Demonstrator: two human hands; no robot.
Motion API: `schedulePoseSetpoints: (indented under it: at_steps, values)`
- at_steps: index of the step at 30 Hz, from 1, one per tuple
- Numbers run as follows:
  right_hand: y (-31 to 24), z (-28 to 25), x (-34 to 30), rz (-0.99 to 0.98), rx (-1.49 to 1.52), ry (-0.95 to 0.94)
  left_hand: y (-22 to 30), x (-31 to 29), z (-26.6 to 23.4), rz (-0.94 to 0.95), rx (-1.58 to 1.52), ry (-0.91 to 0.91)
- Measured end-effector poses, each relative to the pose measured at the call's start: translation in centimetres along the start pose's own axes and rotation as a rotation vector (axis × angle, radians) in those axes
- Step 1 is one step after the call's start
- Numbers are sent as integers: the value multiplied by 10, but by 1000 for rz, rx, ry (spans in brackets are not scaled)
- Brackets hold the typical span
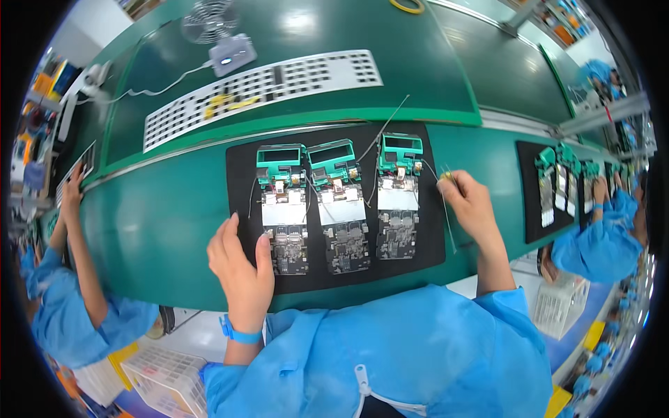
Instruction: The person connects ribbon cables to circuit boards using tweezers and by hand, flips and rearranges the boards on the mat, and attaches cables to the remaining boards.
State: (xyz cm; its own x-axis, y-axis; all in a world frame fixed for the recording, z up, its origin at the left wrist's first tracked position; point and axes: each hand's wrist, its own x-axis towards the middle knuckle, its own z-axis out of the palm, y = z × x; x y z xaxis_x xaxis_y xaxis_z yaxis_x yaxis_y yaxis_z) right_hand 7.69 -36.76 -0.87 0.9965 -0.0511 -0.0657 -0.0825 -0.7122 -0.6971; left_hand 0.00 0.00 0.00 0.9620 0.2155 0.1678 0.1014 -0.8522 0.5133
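Note:
Three circuit board assemblies with green plastic frames lie side by side on a black mat (348,280): the left board (288,252), the middle board (348,251) and the right board (398,233). Thin wires trail from their green ends. My left hand (242,270) rests at the mat's left edge beside the left board, fingers apart and holding nothing. Off the mat's right edge, my right hand (471,207) is closed in a pinch on a thin wire (449,226). A small yellow bit shows at its fingertips; its kind is unclear.
Beyond the mat lies a white slotted tray (306,78) with yellow pieces (226,103) on it. A small white device (233,56) and a wire-guarded fan (209,19) stand behind. Co-workers' arms are at left and right; another black mat (547,195) holds similar boards.

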Motion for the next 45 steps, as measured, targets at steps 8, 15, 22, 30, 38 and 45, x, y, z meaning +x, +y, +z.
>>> schedulePoseSetpoints:
  at_steps: [8,15,22,30,38,45]
  values:
    - [-42,-34,-14,-416,-127,147,121,39,62,505,-412,-208]
    - [-23,5,-3,-444,-252,123,134,56,126,456,-479,-261]
    - [-16,18,4,-554,-283,126,129,59,127,306,-526,-302]
    - [-15,18,11,-723,-385,206,125,62,128,402,-495,-251]
    - [-11,23,12,-674,-293,202,127,65,127,426,-538,-255]
    - [-12,24,11,-653,-229,203,128,64,127,371,-565,-316]
